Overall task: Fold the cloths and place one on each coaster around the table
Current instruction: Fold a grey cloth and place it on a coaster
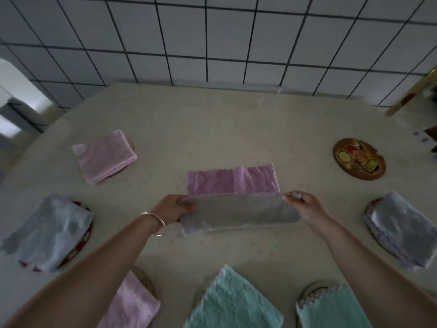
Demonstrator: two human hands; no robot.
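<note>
A pink-and-grey cloth [233, 182] lies mid-table, its near grey half [238, 215] turned up over itself. My left hand [173, 208] pinches the cloth's left end and my right hand [301, 205] pinches its right end. One round brown coaster [359, 159] with a cartoon picture lies bare at the right. Folded cloths sit on the other coasters: pink [105, 157] at far left, grey [50, 233] at left, grey [402, 229] at right, pink [133, 304] near left, teal [233, 301] near centre, teal [331, 308] near right.
The beige table [212, 129] backs onto a white tiled wall [212, 39]. A wooden piece [411, 95] stands at the far right edge. A silver bangle [157, 221] circles my left wrist.
</note>
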